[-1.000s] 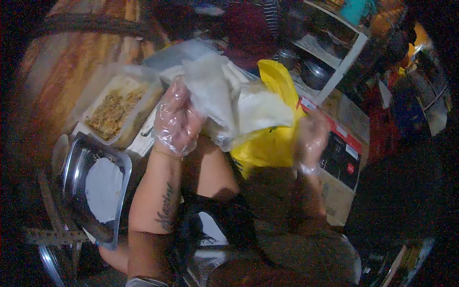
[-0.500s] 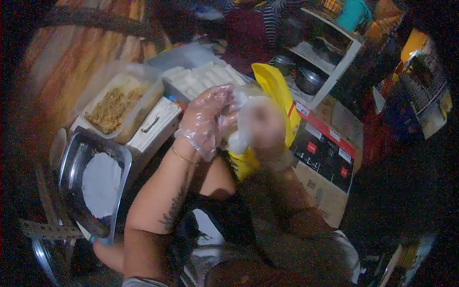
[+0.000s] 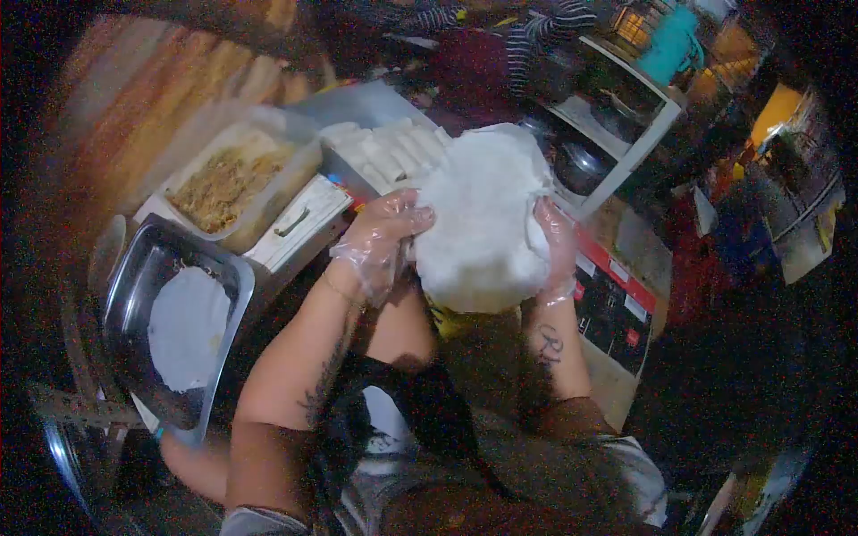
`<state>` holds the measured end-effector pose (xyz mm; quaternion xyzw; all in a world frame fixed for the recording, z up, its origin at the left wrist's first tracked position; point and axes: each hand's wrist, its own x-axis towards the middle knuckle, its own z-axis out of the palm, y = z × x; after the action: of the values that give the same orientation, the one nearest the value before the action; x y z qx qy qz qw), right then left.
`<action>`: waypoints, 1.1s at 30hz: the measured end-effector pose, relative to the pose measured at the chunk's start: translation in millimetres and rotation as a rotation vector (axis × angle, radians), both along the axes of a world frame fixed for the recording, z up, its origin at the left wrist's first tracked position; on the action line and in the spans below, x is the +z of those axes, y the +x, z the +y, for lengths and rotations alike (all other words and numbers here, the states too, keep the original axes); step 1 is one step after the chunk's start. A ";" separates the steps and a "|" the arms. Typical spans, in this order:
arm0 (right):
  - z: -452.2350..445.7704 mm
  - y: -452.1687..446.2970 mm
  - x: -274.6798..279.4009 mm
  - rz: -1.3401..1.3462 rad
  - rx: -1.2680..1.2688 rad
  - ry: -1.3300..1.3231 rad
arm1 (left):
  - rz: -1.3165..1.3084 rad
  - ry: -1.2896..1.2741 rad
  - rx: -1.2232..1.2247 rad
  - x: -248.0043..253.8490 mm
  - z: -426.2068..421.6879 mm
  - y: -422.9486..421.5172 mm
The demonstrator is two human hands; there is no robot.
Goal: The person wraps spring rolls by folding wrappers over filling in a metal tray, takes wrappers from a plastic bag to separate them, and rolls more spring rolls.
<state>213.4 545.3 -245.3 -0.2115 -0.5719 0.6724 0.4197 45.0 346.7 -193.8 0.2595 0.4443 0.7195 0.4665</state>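
Between my hands, both in clear plastic gloves, is a stack of thin white round wrappers (image 3: 483, 219). My left hand (image 3: 384, 234) pinches its left edge with the thumb on top. The right edge is held by my right hand (image 3: 556, 246). Behind the stack, a tray (image 3: 357, 100) holds several white rolls (image 3: 384, 154). To the left stands a clear plastic tub (image 3: 299, 183) with a brown shredded filling (image 3: 225, 188). Nearer on the left, a metal tray (image 3: 228, 348) contains one flat white wrapper (image 3: 189, 329).
A white box (image 3: 299, 221) lies beside the tub. On the right are a red and black carton (image 3: 612, 295) and a shelf (image 3: 639, 147) with dark pots and a teal jug (image 3: 670, 43) on top. A person in striped sleeves (image 3: 518, 55) is at the far side.
The white stack has come up in front of me, spread flat between both hands. My right hand, blurred before, now grips its right side. Most of the yellow bag is hidden.
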 end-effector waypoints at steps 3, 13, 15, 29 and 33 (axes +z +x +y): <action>-24.5 -5.0 31.7 0.172 0.137 -0.171 | 0.044 0.001 0.074 11.0 -3.5 0.3; -58.8 -17.3 62.3 0.276 0.323 -0.136 | 0.428 0.152 0.370 2.9 -24.9 -23.6; -69.5 -13.8 66.0 0.170 0.280 0.133 | 0.338 0.180 0.326 1.9 -23.5 -26.6; -77.9 -29.5 61.8 -0.087 0.026 0.654 | 0.358 0.093 0.434 20.7 -37.9 -25.9; -102.3 -24.3 69.0 -0.027 0.053 0.903 | 0.729 -0.062 0.475 41.6 -12.1 -28.3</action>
<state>189.1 443.0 -176.3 -0.0012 -0.8185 0.3630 0.4452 16.7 334.6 -152.2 0.3728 0.6486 0.6547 0.1082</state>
